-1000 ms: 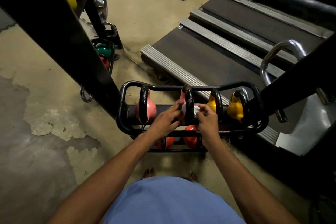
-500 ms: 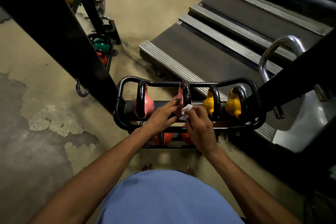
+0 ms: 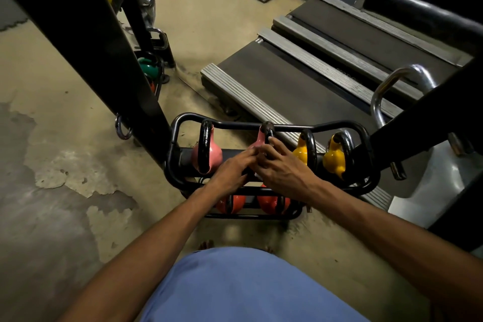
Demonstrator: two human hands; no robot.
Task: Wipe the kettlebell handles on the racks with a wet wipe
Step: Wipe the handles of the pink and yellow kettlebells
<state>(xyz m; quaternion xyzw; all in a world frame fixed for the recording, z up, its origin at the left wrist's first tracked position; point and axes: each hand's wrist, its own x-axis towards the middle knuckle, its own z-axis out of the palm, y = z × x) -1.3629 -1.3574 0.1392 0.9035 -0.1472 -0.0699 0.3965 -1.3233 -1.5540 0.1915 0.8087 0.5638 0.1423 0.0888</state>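
A low black rack [image 3: 177,123] holds a row of kettlebells: a pink one [image 3: 207,155], a second pink one [image 3: 258,141] in the middle, and two yellow ones [image 3: 302,152] [image 3: 334,161]. Red kettlebells [image 3: 234,204] sit on the shelf below. My left hand [image 3: 231,168] rests with straight fingers against the middle pink kettlebell's body. My right hand [image 3: 283,168] curls over the lower part of that kettlebell's black handle [image 3: 268,128]. The wet wipe [image 3: 257,174] is almost hidden under it; only a pale sliver shows.
A thick black upright [image 3: 99,42] slants past the rack's left end. Behind it stands another rack with a green kettlebell [image 3: 147,68]. A treadmill deck [image 3: 287,81] lies just beyond the rack, with a chrome bar [image 3: 384,91] at the right. The concrete floor [image 3: 52,165] is patchy.
My right hand has slid over the middle kettlebell's handle and now covers the wipe, which showed white before. My left hand stays on that kettlebell. The camera has dipped slightly.
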